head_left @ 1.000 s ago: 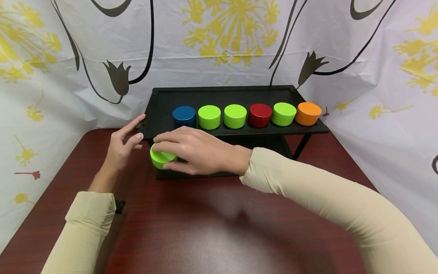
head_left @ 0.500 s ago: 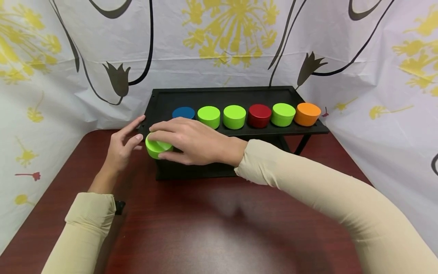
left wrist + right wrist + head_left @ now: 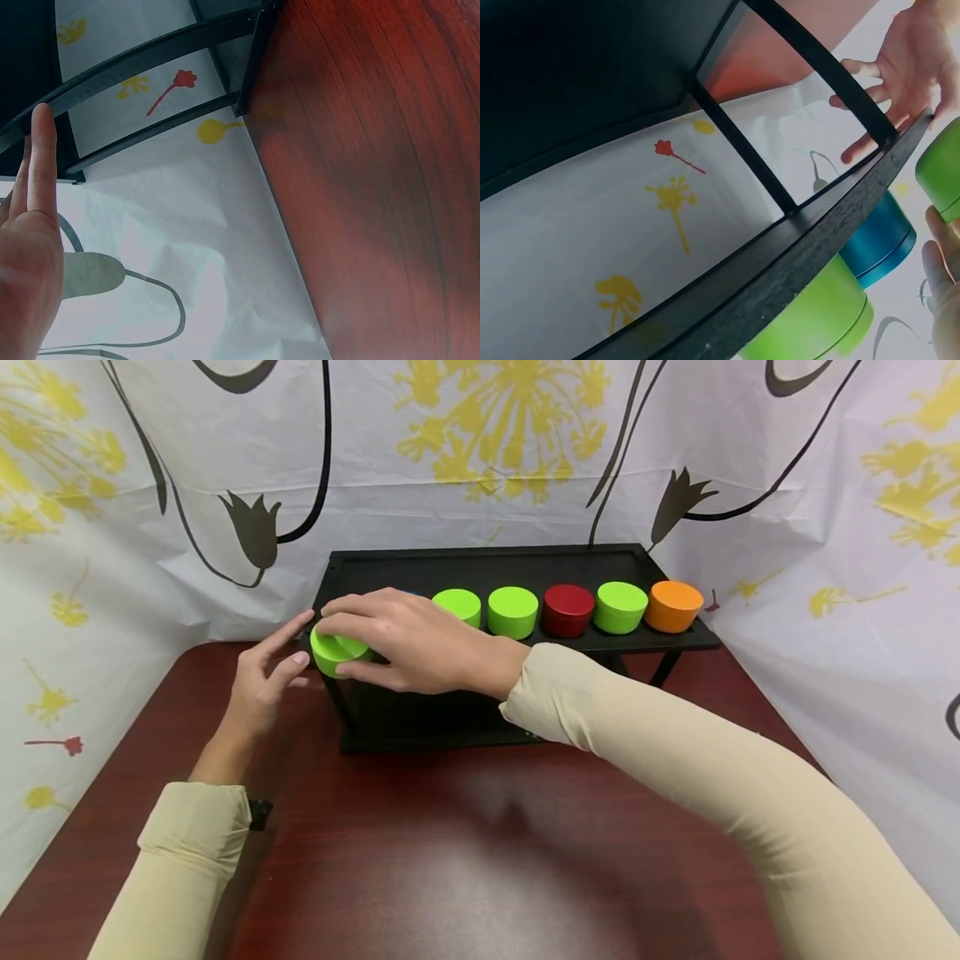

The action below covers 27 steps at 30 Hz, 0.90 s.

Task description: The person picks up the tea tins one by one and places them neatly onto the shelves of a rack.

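My right hand (image 3: 408, 639) grips a round lime-green tin (image 3: 332, 653) from above, at the left front corner of the black shelf (image 3: 480, 560). Whether this tin touches the shelf is unclear. Beside it my left hand (image 3: 255, 689) rests its fingertips on the shelf's left end, fingers fairly straight. In the left wrist view, too, those fingers (image 3: 43, 157) meet the black frame. A blue tin (image 3: 881, 236) shows in the right wrist view; in the head view my right hand hides most of it.
Along the shelf's front edge, right of the blue tin, stand two lime-green tins (image 3: 513, 612), a red tin (image 3: 567, 611), another lime-green tin (image 3: 621, 608) and an orange tin (image 3: 673, 607). The shelf stands on a dark red wooden table (image 3: 420, 827), before a patterned white curtain (image 3: 450, 518).
My right hand has raised the green tin from below the shelf's front edge to its left front corner, now covering most of the blue tin. My left hand has stayed in place.
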Motion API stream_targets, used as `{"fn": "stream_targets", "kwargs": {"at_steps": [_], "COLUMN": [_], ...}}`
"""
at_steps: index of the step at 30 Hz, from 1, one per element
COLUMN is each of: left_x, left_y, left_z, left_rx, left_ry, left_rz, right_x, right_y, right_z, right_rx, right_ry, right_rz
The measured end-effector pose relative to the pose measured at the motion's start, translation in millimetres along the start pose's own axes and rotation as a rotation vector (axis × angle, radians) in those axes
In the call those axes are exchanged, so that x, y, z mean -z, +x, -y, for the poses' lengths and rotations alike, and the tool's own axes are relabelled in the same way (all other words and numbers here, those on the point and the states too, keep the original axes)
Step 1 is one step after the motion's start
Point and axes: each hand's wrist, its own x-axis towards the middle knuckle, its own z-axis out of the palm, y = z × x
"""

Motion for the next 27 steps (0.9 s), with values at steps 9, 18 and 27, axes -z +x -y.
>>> {"fn": "stream_targets", "kwargs": {"at_steps": [9,18,27], "left_x": [0.1,0.0,0.3], "left_y": [-0.5,-0.1,0.2], "left_z": [-0.5,-0.6,0.4], "left_rx": [0.011,0.015,0.012], "left_ry": [-0.006,0.015,0.014], "left_rz": [-0.011,-0.010,0.000], "right_x": [-2,-2,-6], "right_y": [8.3,16.5,22.9], "right_z": [-11,-17,-20], "right_rx": [-0.059,-0.128,-0.176], "right_ry": [0.012,0.001,-0.041], "right_rz": [-0.010,0.034,0.093]}}
